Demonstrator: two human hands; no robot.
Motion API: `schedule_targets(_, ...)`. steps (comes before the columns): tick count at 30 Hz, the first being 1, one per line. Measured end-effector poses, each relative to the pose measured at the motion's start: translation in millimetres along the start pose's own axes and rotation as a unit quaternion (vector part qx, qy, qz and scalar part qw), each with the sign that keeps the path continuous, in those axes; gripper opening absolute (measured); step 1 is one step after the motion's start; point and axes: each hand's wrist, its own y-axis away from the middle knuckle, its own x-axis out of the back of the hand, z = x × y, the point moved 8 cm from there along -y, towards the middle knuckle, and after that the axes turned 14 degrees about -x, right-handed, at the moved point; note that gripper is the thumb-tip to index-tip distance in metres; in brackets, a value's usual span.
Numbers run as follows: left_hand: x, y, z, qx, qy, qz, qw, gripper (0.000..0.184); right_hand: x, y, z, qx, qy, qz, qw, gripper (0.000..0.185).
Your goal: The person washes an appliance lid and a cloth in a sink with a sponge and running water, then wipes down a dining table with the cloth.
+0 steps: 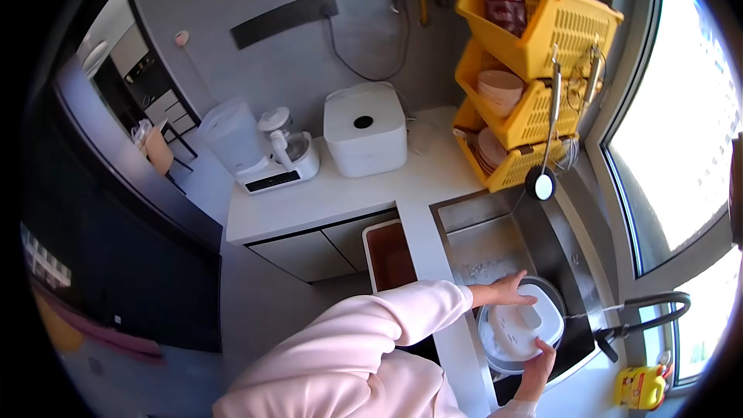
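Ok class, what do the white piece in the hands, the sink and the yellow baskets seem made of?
White piece: probably smooth plastic, judging by its moulded, rounded form. Sink: likely satin-finish steel, grey with a metallic sheen. Yellow baskets: apparently plastic, slightly glossy with moulded slots.

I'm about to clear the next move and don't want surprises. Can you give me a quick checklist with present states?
1. Left hand on the white piece: ok, touching its upper edge in view.
2. Right hand on the white piece: ok, at the lower edge in view.
3. Grip secure: cannot tell, any hold underneath is hidden.
4. White piece over the round basin in the sink: ok.
5. Faucet off: not ok, a thin stream seems to be running.
6. Hanging ladle clear of both hands: ok, apart from them.
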Motion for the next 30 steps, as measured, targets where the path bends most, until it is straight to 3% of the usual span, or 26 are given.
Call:
schedule_targets(2,-28.2,-24.6,-1.3,0.049,0.236,-0.056,0.969,0.096,-3.1,-4.1,-35.5,0.028,-0.006,-0.052,0.998,0.053)
schedule_targets(3,5.9,15.4,-4.2,0.057,0.212,-0.052,0.974,0.096,-46.6,20.8,-10.5,0.086,0.012,-0.082,0.993,0.053)
schedule_targets(5,30.8,7.7,47.9,-0.079,0.235,0.041,0.968,0.098,-69.7,70.2,-49.4,0.194,0.074,0.043,0.977,0.053)
schedule_targets(7,72.5,26.8,120.3,-0.208,0.135,0.159,0.955,0.099,-97.4,120.0,-65.6,0.292,0.069,0.17,0.939,0.047)
schedule_targets(9,102.8,43.9,190.3,-0.338,0.105,0.199,0.914,0.098,-96.0,152.6,-92.6,0.419,0.157,0.189,0.874,0.057)
schedule_targets(10,102.6,47.1,196.7,-0.337,0.103,0.201,0.914,0.098,-97.3,173.5,-94.5,0.474,0.152,0.214,0.84,0.057)
schedule_targets(11,101.7,58.8,211.7,-0.412,0.071,0.222,0.881,0.098,-100.3,191.5,-91.7,0.527,0.146,0.237,0.803,0.056)
schedule_targets(12,99.1,72.4,221.9,-0.484,0.035,0.239,0.841,0.097,-99.4,202.9,-84.6,0.598,0.155,0.279,0.735,0.055)
schedule_targets(13,85.4,61.5,196.5,-0.4,0.064,0.199,0.892,0.098,-57.8,156.1,-73.5,0.555,0.161,0.289,0.763,0.053)
schedule_targets(14,60.2,50.9,155.5,-0.311,0.096,0.159,0.932,0.098,-25.2,97.9,-65.7,0.446,0.294,0.293,0.793,0.054)
schedule_targets(15,28.1,34.9,90.5,-0.089,0.062,0.1,0.989,0.095,4.0,39.5,-40.9,0.248,0.401,0.172,0.865,0.052)
schedule_targets(16,6.4,18.8,59.2,-0.08,0.078,0.055,0.992,0.094,37.5,1.1,-10.5,0.1,0.586,0.103,0.797,0.051)
schedule_targets(17,-2.7,10.7,44.1,-0.069,0.093,0.008,0.993,0.093,58.0,-13.2,-10.6,0.082,0.575,0.099,0.808,0.049)
schedule_targets(18,-1.4,8.9,42.3,-0.058,0.106,-0.038,0.992,0.093,88.1,-36.7,-27.5,0.145,0.415,0.147,0.886,0.048)
schedule_targets(19,-6.3,12.3,51.3,-0.018,0.054,0.018,0.998,0.093,124.9,-58.7,-47.4,0.212,0.231,0.216,0.925,0.046)
schedule_targets(21,46.0,22.2,149.8,-0.192,0.123,0.126,0.965,0.094,-34.1,110.6,-95.0,0.334,0.134,0.16,0.919,0.055)
schedule_targets(23,77.0,33.2,211.7,-0.373,0.112,0.199,0.899,0.094,-77.9,192.1,-117.1,0.48,0.157,0.276,0.817,0.062)
schedule_targets(24,77.7,34.7,211.3,-0.375,0.113,0.2,0.898,0.094,-73.1,185.2,-114.2,0.482,0.158,0.277,0.816,0.062)
schedule_targets(26,76.2,54.4,212.7,-0.455,0.048,0.243,0.856,0.093,-42.6,165.9,-91.6,0.573,0.205,0.349,0.712,0.062)
schedule_targets(27,50.7,36.9,165.6,-0.303,0.131,0.169,0.929,0.093,-15.1,112.3,-75.6,0.501,0.251,0.216,0.8,0.057)
schedule_targets(28,-23.8,0.6,65.8,-0.049,0.042,0.058,0.996,0.094,32.9,49.2,-34.4,0.158,0.156,0.03,0.975,0.051)
schedule_targets(29,-19.7,5.7,64.8,-0.049,0.046,0.061,0.996,0.094,59.4,31.7,-16.7,0.061,0.532,0.067,0.842,0.048)
schedule_targets(30,-19.2,8.7,66.0,-0.021,0.048,-0.019,0.998,0.091,58.7,30.9,-32.7,0.063,0.542,0.07,0.835,0.048)
